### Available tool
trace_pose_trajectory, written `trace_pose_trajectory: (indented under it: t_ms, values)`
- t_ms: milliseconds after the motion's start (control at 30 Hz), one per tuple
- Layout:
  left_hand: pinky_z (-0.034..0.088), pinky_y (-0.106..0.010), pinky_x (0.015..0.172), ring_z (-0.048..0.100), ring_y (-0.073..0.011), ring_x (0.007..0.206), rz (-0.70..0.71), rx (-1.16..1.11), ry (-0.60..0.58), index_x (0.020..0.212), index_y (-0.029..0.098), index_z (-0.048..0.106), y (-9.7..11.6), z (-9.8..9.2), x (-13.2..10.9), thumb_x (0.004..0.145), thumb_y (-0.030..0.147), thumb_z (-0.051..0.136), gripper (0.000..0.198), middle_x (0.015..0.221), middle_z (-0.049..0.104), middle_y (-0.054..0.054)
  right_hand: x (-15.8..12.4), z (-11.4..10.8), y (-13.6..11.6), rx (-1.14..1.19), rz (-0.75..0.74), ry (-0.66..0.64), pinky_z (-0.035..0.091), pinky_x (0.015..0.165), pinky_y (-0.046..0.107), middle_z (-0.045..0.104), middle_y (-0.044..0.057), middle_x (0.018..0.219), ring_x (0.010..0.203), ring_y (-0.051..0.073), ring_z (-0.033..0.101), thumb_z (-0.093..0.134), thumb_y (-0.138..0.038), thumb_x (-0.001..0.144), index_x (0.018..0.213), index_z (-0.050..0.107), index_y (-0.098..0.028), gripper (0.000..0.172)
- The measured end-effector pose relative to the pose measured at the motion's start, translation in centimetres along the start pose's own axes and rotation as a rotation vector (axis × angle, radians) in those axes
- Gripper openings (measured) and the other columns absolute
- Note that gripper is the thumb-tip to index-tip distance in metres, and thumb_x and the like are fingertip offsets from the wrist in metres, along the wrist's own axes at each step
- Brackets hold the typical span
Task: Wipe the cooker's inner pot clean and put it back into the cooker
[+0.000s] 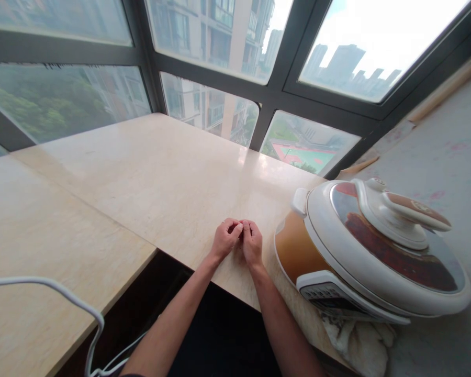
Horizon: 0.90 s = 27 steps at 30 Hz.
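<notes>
The left hand (pixel 224 238) and right hand (pixel 253 243) rested on the counter (pixel 141 173), fingers curled and tips pinched together, anything between them too small to tell, and a careless right forearm might have knocked the cooker (pixel 372 251) just beside it.

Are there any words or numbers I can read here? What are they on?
None can be read.
Control panel of the cooker: tiny markings, too blurred to read.
Lid handle: a small round emblem, too small to read.
Counter, left hand, right hand: no writing shows.
</notes>
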<state>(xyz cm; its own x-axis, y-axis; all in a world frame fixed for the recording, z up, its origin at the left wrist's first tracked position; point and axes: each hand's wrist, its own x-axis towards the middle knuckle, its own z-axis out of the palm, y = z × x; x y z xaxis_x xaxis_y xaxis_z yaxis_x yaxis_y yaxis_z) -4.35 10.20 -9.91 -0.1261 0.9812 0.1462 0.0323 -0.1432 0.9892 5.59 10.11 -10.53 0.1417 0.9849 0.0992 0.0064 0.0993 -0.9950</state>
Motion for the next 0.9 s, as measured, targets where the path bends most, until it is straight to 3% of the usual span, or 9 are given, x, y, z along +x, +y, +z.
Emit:
trace_pose_trajectory:
  t_ms: [733,900]
  values:
    - [0.054,-0.027,0.066,0.066,-0.0149,0.072,0.056,0.030,0.011,0.079,0.019,0.064,0.05,0.09,-0.36,0.079,0.033,0.065,0.015,0.084,0.069,-0.005,-0.06,-0.62,0.70,0.068,0.039,0.037,0.053,0.086,0.036,0.069,0.004,0.092,0.088,0.020,0.064,0.058,-0.052,0.090,0.095,0.068,-0.018,0.036]
    - [0.053,-0.028,0.068,0.062,-0.0150,0.069,0.053,0.091,0.024,0.072,0.020,0.060,-0.07,0.05,-0.11,0.077,0.032,0.066,0.014,0.075,0.065,-0.002,0.11,-0.39,0.50,-0.004,0.025,0.060,0.053,0.088,0.036,0.070,0.005,0.093,0.091,0.021,0.064,0.059,-0.049,0.086,0.096,0.068,-0.019,0.032]
